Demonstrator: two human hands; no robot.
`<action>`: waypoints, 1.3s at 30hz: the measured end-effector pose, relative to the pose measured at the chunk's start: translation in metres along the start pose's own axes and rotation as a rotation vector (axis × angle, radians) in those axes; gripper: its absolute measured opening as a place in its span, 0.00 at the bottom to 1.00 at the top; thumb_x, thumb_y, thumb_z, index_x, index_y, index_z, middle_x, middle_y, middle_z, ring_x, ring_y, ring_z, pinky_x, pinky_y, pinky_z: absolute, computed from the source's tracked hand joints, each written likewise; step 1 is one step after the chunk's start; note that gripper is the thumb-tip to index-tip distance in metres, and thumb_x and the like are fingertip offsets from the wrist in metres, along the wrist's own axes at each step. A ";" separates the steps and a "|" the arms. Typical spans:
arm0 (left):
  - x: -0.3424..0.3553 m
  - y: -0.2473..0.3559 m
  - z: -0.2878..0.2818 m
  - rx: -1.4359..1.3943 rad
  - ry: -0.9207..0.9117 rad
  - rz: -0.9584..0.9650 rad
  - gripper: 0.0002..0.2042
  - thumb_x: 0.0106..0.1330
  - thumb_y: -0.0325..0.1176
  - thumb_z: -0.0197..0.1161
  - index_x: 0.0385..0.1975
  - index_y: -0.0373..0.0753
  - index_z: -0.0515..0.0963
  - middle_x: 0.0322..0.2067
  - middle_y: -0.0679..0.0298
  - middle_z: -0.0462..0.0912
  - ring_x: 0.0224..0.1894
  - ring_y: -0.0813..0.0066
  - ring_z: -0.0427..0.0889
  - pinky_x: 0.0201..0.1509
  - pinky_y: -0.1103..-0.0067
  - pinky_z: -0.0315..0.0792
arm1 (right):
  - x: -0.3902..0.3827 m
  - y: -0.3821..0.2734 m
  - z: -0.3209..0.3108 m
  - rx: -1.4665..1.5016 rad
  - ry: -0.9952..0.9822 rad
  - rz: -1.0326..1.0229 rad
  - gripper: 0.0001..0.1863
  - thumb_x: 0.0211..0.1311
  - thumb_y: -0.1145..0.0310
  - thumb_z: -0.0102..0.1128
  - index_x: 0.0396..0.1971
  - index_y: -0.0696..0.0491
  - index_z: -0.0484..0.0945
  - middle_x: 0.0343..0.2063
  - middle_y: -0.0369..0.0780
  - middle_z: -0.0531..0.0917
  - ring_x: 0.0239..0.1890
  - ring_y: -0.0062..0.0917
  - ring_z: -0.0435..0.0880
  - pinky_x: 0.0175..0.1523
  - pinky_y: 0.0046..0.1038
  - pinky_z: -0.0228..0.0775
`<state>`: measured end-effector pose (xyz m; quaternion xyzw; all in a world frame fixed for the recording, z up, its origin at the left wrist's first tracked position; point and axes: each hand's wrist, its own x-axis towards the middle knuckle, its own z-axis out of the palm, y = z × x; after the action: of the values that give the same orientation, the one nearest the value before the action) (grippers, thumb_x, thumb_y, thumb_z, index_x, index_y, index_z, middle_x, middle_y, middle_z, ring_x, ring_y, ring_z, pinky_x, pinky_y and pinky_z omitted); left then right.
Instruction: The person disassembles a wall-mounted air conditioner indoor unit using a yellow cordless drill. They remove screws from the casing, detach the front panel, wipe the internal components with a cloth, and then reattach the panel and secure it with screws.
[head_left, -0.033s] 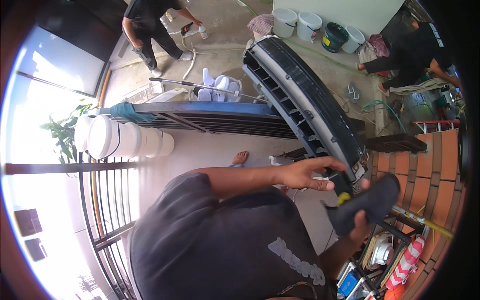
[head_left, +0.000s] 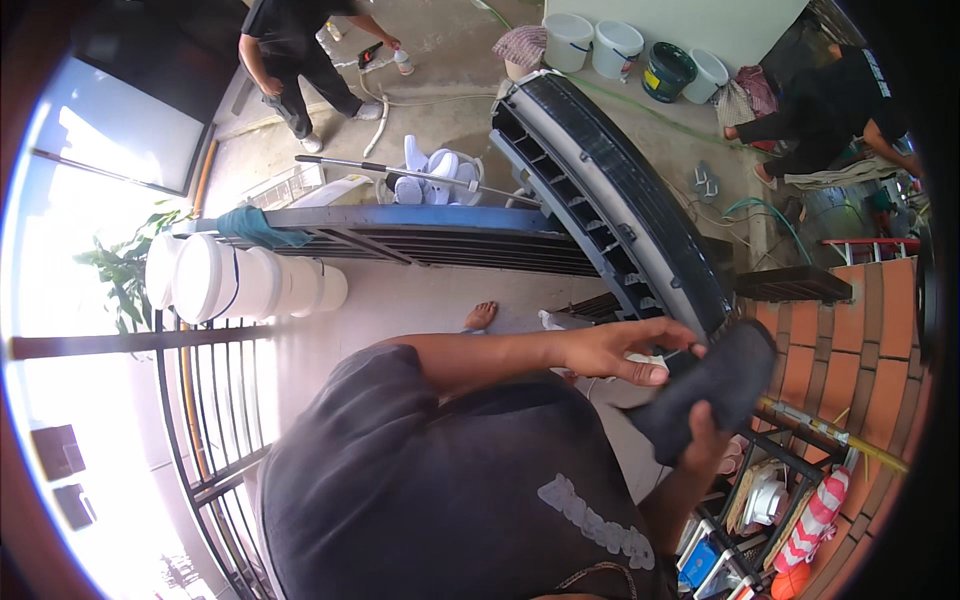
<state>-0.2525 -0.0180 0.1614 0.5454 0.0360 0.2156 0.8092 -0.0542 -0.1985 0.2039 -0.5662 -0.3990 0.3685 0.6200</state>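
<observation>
At right of frame, the right hand [head_left: 705,440] grips a dark cloth [head_left: 715,385]; the left hand [head_left: 615,350], fingers loosely open, reaches beside the long grille [head_left: 610,200].

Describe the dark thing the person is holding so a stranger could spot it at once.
Start at the long black slatted panel leaning across the blue rail, and follow it down to its lower end by the orange brick wall. There the right hand grips a dark grey cloth-like pad, with the left hand just beside it. Unlike the rigid panel, it looks soft, matte and unslatted.
</observation>
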 end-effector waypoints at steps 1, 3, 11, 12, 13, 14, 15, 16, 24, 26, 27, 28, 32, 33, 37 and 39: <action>-0.013 0.009 -0.016 -0.029 0.061 -0.098 0.22 0.78 0.44 0.70 0.63 0.37 0.82 0.65 0.57 0.79 0.68 0.64 0.78 0.70 0.68 0.74 | 0.011 0.004 0.045 -0.120 -0.044 0.097 0.33 0.71 0.61 0.73 0.68 0.65 0.74 0.62 0.48 0.82 0.63 0.36 0.82 0.67 0.39 0.74; -0.047 0.020 -0.053 -0.047 0.178 -0.227 0.24 0.77 0.47 0.71 0.61 0.35 0.82 0.57 0.59 0.85 0.60 0.71 0.82 0.64 0.71 0.77 | 0.033 0.010 0.113 -0.292 -0.101 0.279 0.27 0.70 0.63 0.74 0.62 0.63 0.80 0.54 0.46 0.87 0.57 0.32 0.86 0.63 0.36 0.77; -0.163 0.031 -0.200 0.285 0.599 -0.587 0.20 0.82 0.47 0.65 0.55 0.33 0.85 0.43 0.66 0.91 0.45 0.80 0.87 0.52 0.76 0.82 | 0.073 0.104 0.277 -0.261 -0.374 0.474 0.21 0.73 0.70 0.72 0.61 0.61 0.81 0.49 0.43 0.89 0.51 0.23 0.88 0.58 0.28 0.79; -0.172 0.037 -0.210 0.209 0.673 -0.469 0.20 0.83 0.47 0.65 0.54 0.33 0.86 0.42 0.66 0.91 0.44 0.80 0.87 0.51 0.77 0.82 | 0.072 0.111 0.287 -0.184 -0.352 0.540 0.21 0.73 0.71 0.71 0.61 0.61 0.81 0.49 0.43 0.89 0.51 0.22 0.88 0.58 0.27 0.79; -0.180 0.043 -0.219 0.151 0.744 -0.404 0.20 0.83 0.47 0.64 0.53 0.33 0.86 0.42 0.66 0.91 0.43 0.81 0.87 0.50 0.77 0.82 | 0.073 0.116 0.293 -0.221 -0.341 0.602 0.23 0.74 0.72 0.70 0.65 0.60 0.78 0.51 0.42 0.88 0.52 0.23 0.87 0.59 0.26 0.78; -0.186 0.050 -0.229 0.099 0.802 -0.307 0.20 0.83 0.47 0.64 0.52 0.32 0.86 0.41 0.67 0.91 0.42 0.81 0.87 0.48 0.78 0.82 | 0.075 0.121 0.301 -0.194 -0.304 0.527 0.24 0.75 0.72 0.69 0.66 0.60 0.77 0.52 0.42 0.87 0.52 0.23 0.86 0.59 0.26 0.78; -0.191 0.056 -0.240 0.119 0.845 -0.321 0.21 0.83 0.49 0.64 0.52 0.33 0.86 0.40 0.66 0.91 0.42 0.81 0.86 0.49 0.77 0.82 | 0.077 0.125 0.310 -0.143 -0.257 0.481 0.24 0.75 0.72 0.68 0.67 0.61 0.77 0.53 0.42 0.86 0.53 0.23 0.86 0.59 0.26 0.78; -0.193 0.060 -0.254 0.145 0.882 -0.294 0.22 0.83 0.50 0.64 0.52 0.33 0.87 0.39 0.65 0.91 0.42 0.81 0.86 0.49 0.76 0.82 | 0.081 0.128 0.315 -0.048 -0.227 0.392 0.24 0.76 0.72 0.67 0.68 0.61 0.76 0.53 0.42 0.86 0.54 0.24 0.85 0.59 0.26 0.78; -0.230 0.055 -0.387 1.383 0.617 -0.913 0.23 0.73 0.52 0.68 0.52 0.36 0.87 0.58 0.43 0.84 0.61 0.43 0.83 0.64 0.54 0.77 | 0.064 0.157 0.294 -0.666 -0.358 0.511 0.23 0.76 0.64 0.64 0.67 0.53 0.80 0.56 0.50 0.86 0.58 0.40 0.87 0.64 0.36 0.78; -0.237 0.052 -0.404 1.341 0.618 -1.041 0.25 0.71 0.52 0.70 0.56 0.37 0.85 0.59 0.43 0.84 0.63 0.42 0.82 0.65 0.54 0.76 | 0.025 0.168 0.270 -0.839 -0.377 0.542 0.23 0.75 0.61 0.62 0.65 0.53 0.81 0.56 0.51 0.86 0.58 0.44 0.87 0.65 0.40 0.77; -0.238 0.049 -0.406 1.311 0.662 -0.993 0.25 0.71 0.51 0.71 0.59 0.37 0.83 0.59 0.44 0.84 0.64 0.42 0.81 0.66 0.54 0.76 | 0.001 0.175 0.257 -0.858 -0.355 0.594 0.23 0.75 0.60 0.62 0.64 0.53 0.81 0.56 0.52 0.86 0.58 0.46 0.86 0.66 0.41 0.77; -0.237 0.047 -0.405 1.435 0.674 -0.833 0.25 0.72 0.49 0.71 0.60 0.37 0.82 0.59 0.45 0.84 0.63 0.43 0.82 0.66 0.55 0.76 | -0.026 0.181 0.245 -0.865 -0.321 0.661 0.23 0.75 0.60 0.61 0.64 0.53 0.82 0.56 0.52 0.86 0.59 0.48 0.86 0.66 0.43 0.77; -0.211 0.040 -0.391 1.410 0.560 -0.255 0.18 0.76 0.37 0.68 0.61 0.37 0.81 0.58 0.47 0.85 0.62 0.44 0.82 0.66 0.58 0.75 | -0.137 0.209 0.215 -0.858 -0.081 0.960 0.21 0.73 0.60 0.61 0.61 0.53 0.82 0.55 0.53 0.87 0.59 0.49 0.85 0.66 0.46 0.76; -0.197 0.035 -0.383 1.334 0.492 -0.212 0.17 0.77 0.35 0.66 0.62 0.37 0.81 0.58 0.47 0.85 0.62 0.44 0.82 0.66 0.59 0.75 | -0.165 0.215 0.214 -0.878 -0.042 0.981 0.22 0.73 0.59 0.61 0.60 0.53 0.83 0.55 0.52 0.87 0.60 0.48 0.85 0.66 0.45 0.77; -0.133 0.009 -0.335 1.217 0.127 -0.038 0.16 0.80 0.32 0.65 0.63 0.35 0.81 0.58 0.52 0.85 0.59 0.56 0.85 0.66 0.64 0.78 | -0.245 0.238 0.220 -0.813 0.135 1.178 0.20 0.70 0.62 0.60 0.55 0.56 0.86 0.56 0.53 0.87 0.61 0.50 0.85 0.65 0.48 0.78; -0.102 -0.005 -0.300 1.190 -0.022 0.018 0.15 0.81 0.31 0.63 0.62 0.34 0.81 0.57 0.51 0.86 0.57 0.55 0.86 0.65 0.64 0.79 | -0.272 0.244 0.234 -0.716 0.361 1.099 0.18 0.69 0.64 0.60 0.53 0.57 0.87 0.55 0.54 0.87 0.60 0.50 0.86 0.65 0.50 0.78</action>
<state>-0.4315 0.2004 0.0180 0.9076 0.1377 0.1598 0.3629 -0.3804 -0.3293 -0.0505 -0.9097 -0.0412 0.3750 0.1739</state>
